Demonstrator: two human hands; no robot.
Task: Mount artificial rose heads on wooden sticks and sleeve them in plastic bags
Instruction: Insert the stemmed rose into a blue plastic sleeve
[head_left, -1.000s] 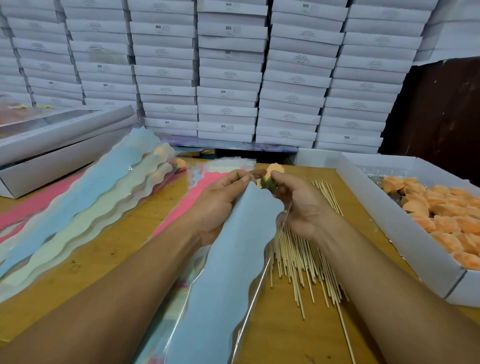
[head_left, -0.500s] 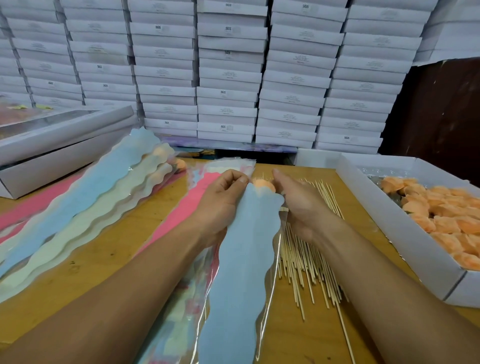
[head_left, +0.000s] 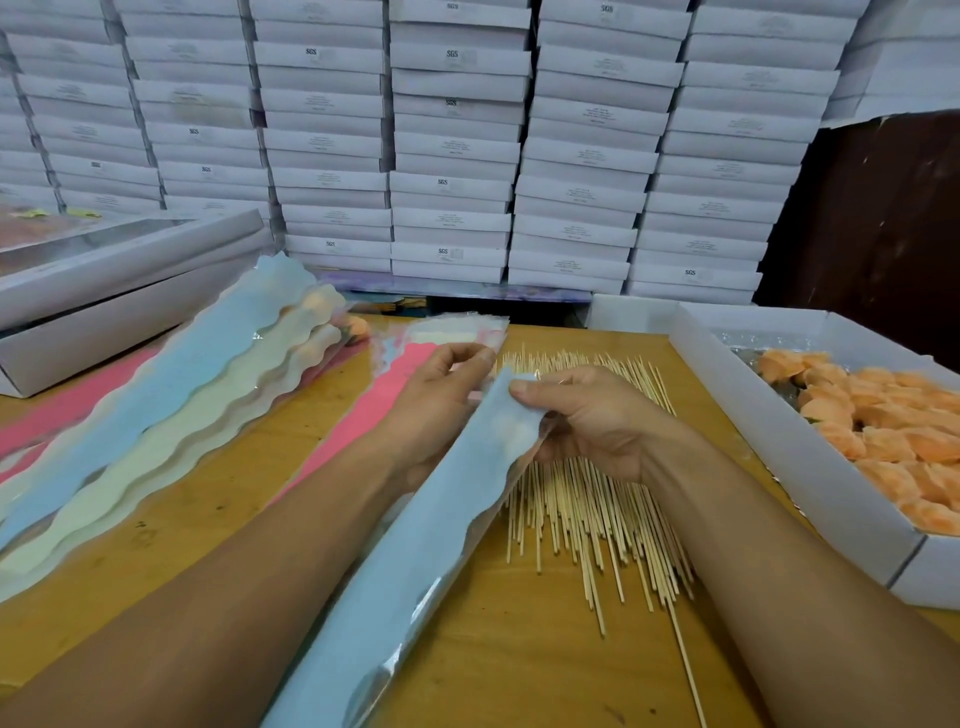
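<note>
left hand (head_left: 441, 405) pinching blue sleeve (head_left: 415, 545) top edge | right hand (head_left: 587, 421) gripping sleeve, pale bulge inside, probably rose head | wooden sticks (head_left: 587, 509) under right hand

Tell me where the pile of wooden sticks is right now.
Head view: the wooden sticks lie on the table right of centre, under the right hand, left of the rose box.

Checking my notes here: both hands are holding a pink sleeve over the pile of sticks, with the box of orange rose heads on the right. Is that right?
Not quite: the sleeve is pale blue, not pink, as the head view shows. Both the left hand and the right hand hold it over the pile of sticks, and the box of orange rose heads is on the right.
</note>
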